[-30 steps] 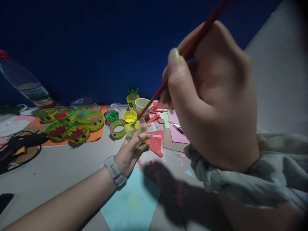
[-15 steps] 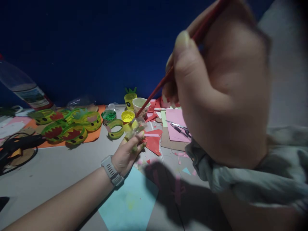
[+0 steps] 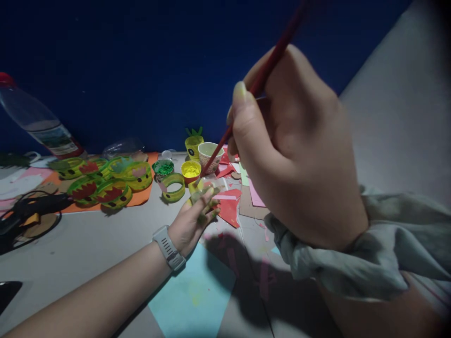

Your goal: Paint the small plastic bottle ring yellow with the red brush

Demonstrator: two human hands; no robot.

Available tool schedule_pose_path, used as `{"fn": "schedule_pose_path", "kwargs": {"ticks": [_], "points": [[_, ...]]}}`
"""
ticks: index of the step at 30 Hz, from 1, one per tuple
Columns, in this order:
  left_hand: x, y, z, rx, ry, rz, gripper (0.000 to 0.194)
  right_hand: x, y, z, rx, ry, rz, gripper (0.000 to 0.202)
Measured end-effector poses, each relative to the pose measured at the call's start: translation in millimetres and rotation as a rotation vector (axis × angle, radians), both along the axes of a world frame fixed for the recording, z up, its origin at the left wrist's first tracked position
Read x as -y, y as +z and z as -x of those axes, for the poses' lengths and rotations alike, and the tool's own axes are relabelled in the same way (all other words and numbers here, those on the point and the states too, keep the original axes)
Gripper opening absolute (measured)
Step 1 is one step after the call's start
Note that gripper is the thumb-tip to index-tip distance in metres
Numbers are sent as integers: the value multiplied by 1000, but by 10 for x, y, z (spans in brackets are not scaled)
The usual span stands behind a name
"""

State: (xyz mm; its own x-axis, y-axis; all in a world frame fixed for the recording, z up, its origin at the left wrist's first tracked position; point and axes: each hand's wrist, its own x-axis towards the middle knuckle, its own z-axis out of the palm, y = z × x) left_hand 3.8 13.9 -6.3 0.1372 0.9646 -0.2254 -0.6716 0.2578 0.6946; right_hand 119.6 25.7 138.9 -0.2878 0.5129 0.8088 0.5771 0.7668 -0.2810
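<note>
My right hand [image 3: 296, 150], large and close to the camera, pinches a red paintbrush [image 3: 269, 70] that slants down to the left. Its tip reaches a clear, partly yellow plastic piece [image 3: 207, 183]. That piece is held in the fingers of my left hand [image 3: 193, 216], which are smudged green. A cup of yellow paint [image 3: 191, 170] and one of green paint [image 3: 163, 168] stand just behind. Beside them lies a yellow-green ring [image 3: 173, 188]. A patterned cup [image 3: 210, 155] is partly hidden by the brush.
Several painted rings [image 3: 114, 193] lie on orange paper at the left, near a tilted bottle [image 3: 52, 136] and a black tool with a cord [image 3: 42, 206]. Light blue paper [image 3: 193, 300] is under my left wrist. Red scraps [image 3: 229, 209] and pink paper [image 3: 256, 195] lie at the right.
My right hand and the brush have moved left and down in view, now covering the scissors. My left hand still holds the plastic piece, with the brush tip at it.
</note>
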Motion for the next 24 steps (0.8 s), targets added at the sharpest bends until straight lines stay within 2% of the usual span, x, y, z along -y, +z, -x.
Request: {"fn": "schedule_pose_path", "kwargs": {"ticks": [4, 9, 11, 15, 18, 20, 24], "points": [[-2, 0, 10, 10, 5, 12, 20, -4, 18, -4, 32, -99, -67, 18], [-14, 17, 52, 7, 17, 62, 30, -30, 46, -28, 68, -283, -73, 14], [-23, 4, 67, 19, 18, 65, 30, -34, 44, -37, 55, -231, -86, 15], [-20, -35, 68, 34, 38, 33, 28, -4, 26, -17, -17, -13, -52, 17], [-5, -32, 44, 36, 57, 36, 23, 22, 19, 18, -23, 19, -1, 13], [-2, -11, 29, 36, 67, 51, 21, 28, 20, 31, 5, -36, 17, 10], [-13, 21, 25, 16, 50, 49, 25, 15, 28, 12, 73, -245, -35, 7]]}}
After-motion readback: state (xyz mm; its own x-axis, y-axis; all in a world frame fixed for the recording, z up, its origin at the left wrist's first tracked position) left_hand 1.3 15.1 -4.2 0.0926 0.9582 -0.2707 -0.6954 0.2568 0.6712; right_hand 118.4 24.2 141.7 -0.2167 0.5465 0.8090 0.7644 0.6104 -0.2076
